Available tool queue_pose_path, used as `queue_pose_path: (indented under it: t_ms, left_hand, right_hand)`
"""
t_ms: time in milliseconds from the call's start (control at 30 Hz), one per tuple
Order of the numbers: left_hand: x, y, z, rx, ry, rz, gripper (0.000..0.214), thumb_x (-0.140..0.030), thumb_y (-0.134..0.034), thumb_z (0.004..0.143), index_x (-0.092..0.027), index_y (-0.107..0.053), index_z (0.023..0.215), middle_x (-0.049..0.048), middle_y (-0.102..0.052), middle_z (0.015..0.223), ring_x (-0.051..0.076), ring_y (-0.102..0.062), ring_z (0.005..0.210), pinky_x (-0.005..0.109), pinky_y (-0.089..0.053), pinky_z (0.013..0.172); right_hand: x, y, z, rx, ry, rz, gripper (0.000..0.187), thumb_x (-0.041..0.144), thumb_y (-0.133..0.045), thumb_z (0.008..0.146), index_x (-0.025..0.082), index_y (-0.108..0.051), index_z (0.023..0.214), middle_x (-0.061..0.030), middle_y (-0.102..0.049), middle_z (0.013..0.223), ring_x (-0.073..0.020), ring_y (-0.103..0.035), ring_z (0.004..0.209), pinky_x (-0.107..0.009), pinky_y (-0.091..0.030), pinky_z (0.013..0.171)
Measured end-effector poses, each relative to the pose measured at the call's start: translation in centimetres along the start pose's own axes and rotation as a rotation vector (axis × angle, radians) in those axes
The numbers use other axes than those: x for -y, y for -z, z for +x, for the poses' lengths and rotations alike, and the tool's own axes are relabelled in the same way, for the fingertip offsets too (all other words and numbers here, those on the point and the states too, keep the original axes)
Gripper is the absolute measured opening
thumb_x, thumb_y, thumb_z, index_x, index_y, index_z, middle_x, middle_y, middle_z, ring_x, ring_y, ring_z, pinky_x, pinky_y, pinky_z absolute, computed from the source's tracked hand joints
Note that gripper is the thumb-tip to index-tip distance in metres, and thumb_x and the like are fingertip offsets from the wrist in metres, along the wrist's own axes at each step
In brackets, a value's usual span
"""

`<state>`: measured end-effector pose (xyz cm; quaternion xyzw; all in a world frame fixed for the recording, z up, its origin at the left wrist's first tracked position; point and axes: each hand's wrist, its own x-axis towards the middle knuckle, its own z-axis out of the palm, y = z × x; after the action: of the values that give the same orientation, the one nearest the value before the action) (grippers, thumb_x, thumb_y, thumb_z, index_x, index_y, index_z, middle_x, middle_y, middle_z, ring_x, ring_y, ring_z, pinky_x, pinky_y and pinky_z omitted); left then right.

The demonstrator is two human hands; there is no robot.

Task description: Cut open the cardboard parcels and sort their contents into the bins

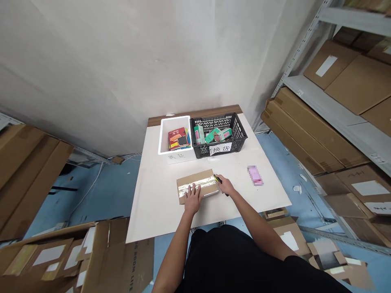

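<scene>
**Slips are our main worry**

Our left hand (193, 199) lies flat, fingers spread, on a brown rectangular cardboard box (202, 179) with shiny tape, on the white-topped rectangular counter (152, 203). At its three o'clock end, our right hand (225, 185) grips a slim yellow-and-black utility knife (218, 179). If the box shifts or the knife skids, we could nick our left hand. At one o'clock, a black plastic mesh crate (202, 151) carries a white paper label (220, 149) reading "换货"; at eight, a big brown cardboard carton (134, 256) shows "ROOM LIFE".

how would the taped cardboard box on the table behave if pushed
The cardboard box probably stays fairly stiff, its top flat and edges straight. It looks unlikely to tip, lying low and broad on the table. The shiny tape may feel slippery.
</scene>
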<state>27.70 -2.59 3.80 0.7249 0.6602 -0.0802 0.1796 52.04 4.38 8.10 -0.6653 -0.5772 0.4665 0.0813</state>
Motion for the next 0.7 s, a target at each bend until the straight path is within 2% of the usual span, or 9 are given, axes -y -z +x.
queue_pose_path:
  t_ms: [300,433,533,600,700]
  left_hand:
    - [-0.3,-0.3,-0.4,-0.018,0.012,0.017,0.065,-0.051,-0.033,0.107,-0.032,-0.025,0.168,0.0057,-0.016,0.178,0.034,-0.011,0.164,0.059,-0.019,0.129]
    - [-0.4,-0.2,-0.5,-0.021,0.009,0.033,0.065,-0.05,-0.032,0.107,-0.032,-0.025,0.168,0.0063,-0.016,0.178,0.034,-0.011,0.164,0.059,-0.019,0.129]
    - [-0.4,0.9,-0.3,0.012,0.021,0.027,0.065,-0.051,-0.035,0.105,-0.033,-0.029,0.168,0.0064,-0.021,0.177,0.035,-0.015,0.163,0.059,-0.025,0.126]
    - [0.0,2.2,0.4,0.025,0.018,-0.004,0.066,-0.051,-0.042,0.103,-0.035,-0.031,0.166,0.0068,-0.031,0.174,0.035,-0.025,0.159,0.056,-0.033,0.122]
    - [1.5,4.8,2.2,-0.013,0.023,-0.064,0.065,-0.048,-0.043,0.103,-0.031,-0.035,0.165,0.0094,-0.045,0.166,0.032,-0.039,0.151,0.049,-0.04,0.118]
  right_hand:
    - [0.0,1.1,-1.2,0.108,-0.036,0.016,0.05,0.028,-0.056,0.1,0.034,-0.05,0.15,-0.0046,-0.072,0.119,-0.0076,-0.06,0.043,-0.024,-0.053,0.057]
    - [-0.6,0.5,-2.8,0.116,-0.049,-0.014,0.047,0.03,-0.057,0.101,0.034,-0.053,0.147,-0.0063,-0.071,0.122,-0.0073,-0.06,0.042,-0.024,-0.051,0.055]
    - [-1.8,-0.6,-4.3,0.129,-0.038,-0.018,0.047,0.031,-0.055,0.102,0.034,-0.051,0.149,-0.0045,-0.073,0.115,-0.0089,-0.062,0.046,-0.023,-0.051,0.057]
    - [-2.7,-1.7,-5.2,0.023,-0.039,0.007,0.05,0.032,-0.048,0.105,0.034,-0.043,0.155,-0.0025,-0.075,0.107,-0.0128,-0.068,0.056,-0.024,-0.053,0.063]
    - [-3.2,-3.8,-5.9,-0.233,-0.098,0.031,0.059,0.039,-0.041,0.108,0.029,-0.025,0.164,-0.0058,-0.076,0.11,-0.0225,-0.076,0.087,-0.03,-0.055,0.078]
